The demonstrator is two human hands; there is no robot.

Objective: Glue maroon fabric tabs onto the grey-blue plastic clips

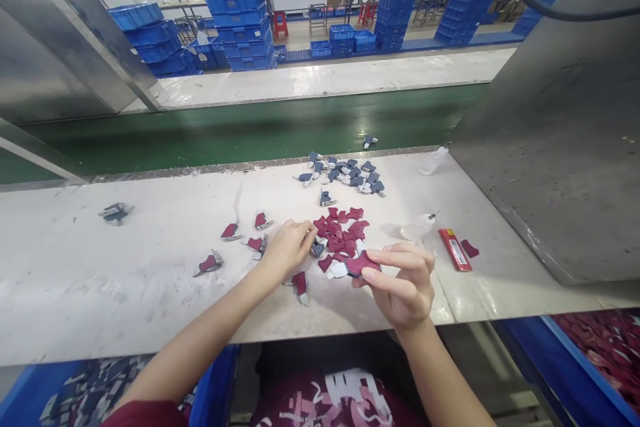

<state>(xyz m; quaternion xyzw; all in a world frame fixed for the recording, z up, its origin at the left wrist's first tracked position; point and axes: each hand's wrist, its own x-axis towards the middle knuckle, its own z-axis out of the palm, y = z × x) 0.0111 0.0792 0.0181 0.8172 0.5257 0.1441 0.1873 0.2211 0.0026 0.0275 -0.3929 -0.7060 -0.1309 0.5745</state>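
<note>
In my right hand, thumb and fingers pinch a small moulded part with a maroon face, a dark blue edge and a white tab at its left. My left hand is closed with its fingertips together at the left edge of a pile of maroon pieces. A dark blue part shows right at those fingertips; whether they grip it is hidden. Several assembled maroon-faced parts lie left of my left hand, and another assembled part rests just below it.
Dark blue parts with white tabs are spread behind the maroon pile. To the right lie a clear bottle with a thin tip, a red packet and a loose maroon piece. Metal panels flank the bench; a green belt runs beyond.
</note>
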